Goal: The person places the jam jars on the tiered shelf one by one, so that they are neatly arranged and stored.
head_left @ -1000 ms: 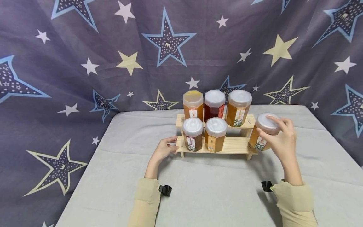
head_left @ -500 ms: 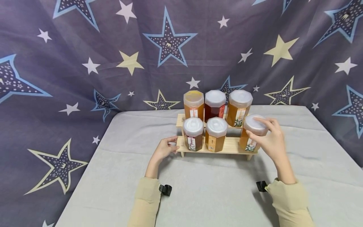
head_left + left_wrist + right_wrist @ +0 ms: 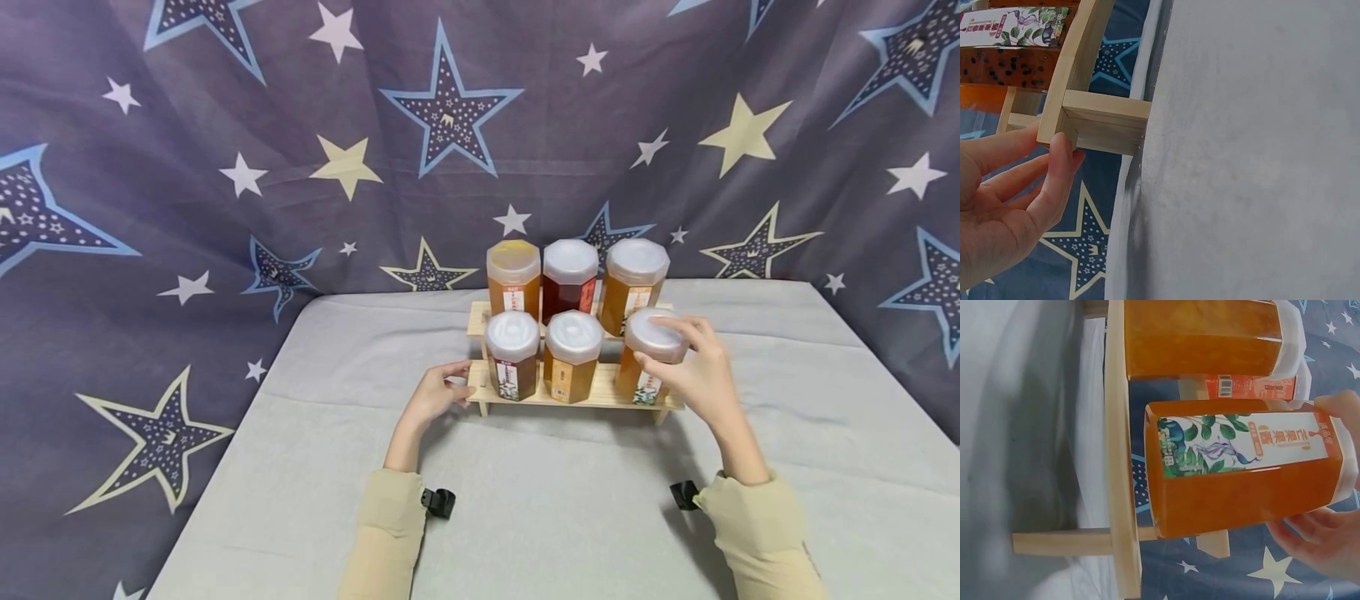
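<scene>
An amber jar (image 3: 636, 375) with a white label and a translucent lid is gripped near its lid by my right hand (image 3: 701, 371). It is at the right end of the lower tier of a wooden two-tier stand (image 3: 611, 387). In the right wrist view the jar (image 3: 1241, 500) tilts slightly; whether its base touches the board (image 3: 1121, 456) I cannot tell. My left hand (image 3: 435, 396) pinches the left end of the lower board, thumb and fingers around its corner (image 3: 1054, 122) in the left wrist view.
On the lower tier stand a dark jar (image 3: 513, 367) and a golden jar (image 3: 572, 367). Behind them, an orange jar (image 3: 513, 279), a red jar (image 3: 567, 283) and an amber jar (image 3: 626, 300) fill the upper tier. Grey cloth (image 3: 525, 492) covers the table before a starry curtain (image 3: 285, 100).
My right hand has carried the amber jar leftward, from beside the stand's right end to over the lower tier, nearer the golden jar. The left hand keeps its hold on the board.
</scene>
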The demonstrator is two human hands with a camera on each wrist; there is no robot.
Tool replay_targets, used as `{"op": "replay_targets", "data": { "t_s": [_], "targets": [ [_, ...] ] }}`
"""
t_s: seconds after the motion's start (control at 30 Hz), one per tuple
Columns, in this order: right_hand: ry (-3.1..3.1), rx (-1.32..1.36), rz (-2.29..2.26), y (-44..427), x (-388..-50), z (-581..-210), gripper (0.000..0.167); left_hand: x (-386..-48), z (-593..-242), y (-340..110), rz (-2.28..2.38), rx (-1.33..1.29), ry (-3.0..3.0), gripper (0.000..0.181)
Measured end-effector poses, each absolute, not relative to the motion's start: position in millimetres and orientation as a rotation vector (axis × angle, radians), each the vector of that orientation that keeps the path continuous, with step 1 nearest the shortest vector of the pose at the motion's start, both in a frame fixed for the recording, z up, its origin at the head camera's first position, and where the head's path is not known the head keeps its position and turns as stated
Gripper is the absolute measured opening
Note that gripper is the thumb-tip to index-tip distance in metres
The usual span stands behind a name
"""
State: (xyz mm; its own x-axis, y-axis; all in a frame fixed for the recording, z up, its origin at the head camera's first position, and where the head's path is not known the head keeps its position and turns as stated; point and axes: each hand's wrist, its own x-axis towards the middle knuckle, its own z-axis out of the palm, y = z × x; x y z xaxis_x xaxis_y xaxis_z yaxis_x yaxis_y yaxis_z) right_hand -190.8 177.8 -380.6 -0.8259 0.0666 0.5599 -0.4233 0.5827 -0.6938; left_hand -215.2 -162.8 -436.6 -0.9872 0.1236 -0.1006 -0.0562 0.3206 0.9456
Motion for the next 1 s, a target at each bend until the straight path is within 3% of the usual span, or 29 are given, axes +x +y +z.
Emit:
{"op": "replay_targets", "data": {
  "t_s": [0.4,0.7,1.0],
  "targets": [
    [-2.335,0.358,1.268,173.9,-196.5,-387.9,0.048,-217.3,-439.0,-164.9,1.738,0.039,2.438,0.048],
    [-2.354,0.38,1.3,173.8,-196.2,-389.5,0.049,-203.5,-415.6,-162.2,1.73,0.078,2.423,0.048],
    [-2.38,0.429,1.323,180.1,-194.6,-389.4,0.052,-215.7,-437.5,-167.4,1.752,0.04,2.419,0.05]
  ]
}}
